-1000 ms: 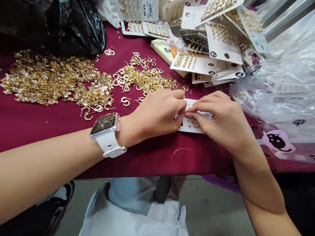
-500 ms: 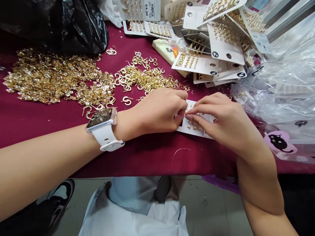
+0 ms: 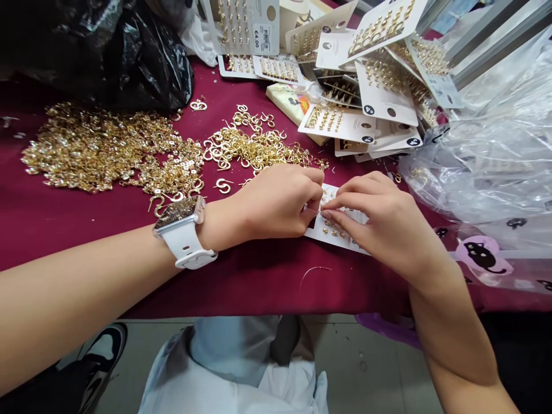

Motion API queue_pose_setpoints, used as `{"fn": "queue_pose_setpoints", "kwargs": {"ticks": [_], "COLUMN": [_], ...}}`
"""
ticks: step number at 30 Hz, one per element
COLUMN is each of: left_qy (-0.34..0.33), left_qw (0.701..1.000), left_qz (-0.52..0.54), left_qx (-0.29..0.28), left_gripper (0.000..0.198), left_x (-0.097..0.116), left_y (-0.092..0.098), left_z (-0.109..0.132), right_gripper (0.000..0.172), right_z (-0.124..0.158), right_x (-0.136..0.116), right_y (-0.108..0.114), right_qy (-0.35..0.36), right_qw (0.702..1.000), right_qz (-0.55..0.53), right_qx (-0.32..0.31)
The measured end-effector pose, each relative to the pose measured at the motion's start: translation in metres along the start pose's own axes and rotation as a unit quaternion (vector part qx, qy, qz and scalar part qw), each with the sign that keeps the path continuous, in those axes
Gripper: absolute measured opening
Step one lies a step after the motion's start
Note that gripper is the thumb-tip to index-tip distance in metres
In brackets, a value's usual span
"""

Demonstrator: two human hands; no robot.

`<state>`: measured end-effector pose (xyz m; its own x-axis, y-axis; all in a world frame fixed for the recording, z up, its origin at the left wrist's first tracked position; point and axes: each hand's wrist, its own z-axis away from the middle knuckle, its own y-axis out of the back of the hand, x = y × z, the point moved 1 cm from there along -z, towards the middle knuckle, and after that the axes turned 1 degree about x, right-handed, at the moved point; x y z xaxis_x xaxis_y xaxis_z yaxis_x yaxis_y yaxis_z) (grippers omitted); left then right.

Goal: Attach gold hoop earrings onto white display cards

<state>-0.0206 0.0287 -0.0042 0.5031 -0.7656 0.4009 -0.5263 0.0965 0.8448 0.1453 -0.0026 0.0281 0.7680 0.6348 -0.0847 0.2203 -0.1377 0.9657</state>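
A white earring card (image 3: pixel 340 239) with rows of small gold studs lies on the cloth between my hands. My left hand (image 3: pixel 280 201), a white-strapped watch on its wrist, is curled closed over the card's left end; its fingertips are mostly hidden. From the right, my right hand (image 3: pixel 379 221) reaches over the card, thumb and index finger pinched together beside the left fingers. Whatever sits in that pinch is too small to name. Just beyond my left hand is a pile of gold hoop earrings (image 3: pixel 254 146). Further left lies a larger heap of small gold earring backs (image 3: pixel 99 146).
Filled earring cards (image 3: pixel 383 92) are stacked loosely at the back right. Clear plastic bags (image 3: pixel 483 167) cover the right side. A black plastic bag (image 3: pixel 129 57) stands at the back left. The dark red tablecloth (image 3: pixel 259 282) ends just in front of my lap.
The view has shifted slightly, so the table contents appear a little lower. Both hands stay at the card, with the right thumb and index finger still pinched.
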Motion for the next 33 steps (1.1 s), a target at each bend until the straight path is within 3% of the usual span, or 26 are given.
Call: {"fn": "queue_pose_setpoints", "kwargs": {"ticks": [8, 21, 33], "left_qy": [0.003, 0.012, 0.016], "left_qw": [1.000, 0.999, 1.000], "left_qz": [-0.011, 0.029, 0.009], "left_qx": [-0.011, -0.010, -0.023], "left_gripper": [0.015, 0.016, 0.016], "left_x": [0.000, -0.004, -0.004], "left_y": [0.001, 0.000, 0.002], "left_z": [0.000, 0.000, 0.000], "right_gripper": [0.006, 0.009, 0.006], "right_z": [0.001, -0.006, -0.009], "right_x": [-0.001, 0.009, 0.012], "right_y": [0.001, -0.002, -0.007], "right_qy": [-0.018, -0.080, -0.096], "right_qw": [1.000, 0.987, 0.975], "right_qz": [0.000, -0.136, -0.201], "right_qx": [0.021, -0.012, 0.000]}}
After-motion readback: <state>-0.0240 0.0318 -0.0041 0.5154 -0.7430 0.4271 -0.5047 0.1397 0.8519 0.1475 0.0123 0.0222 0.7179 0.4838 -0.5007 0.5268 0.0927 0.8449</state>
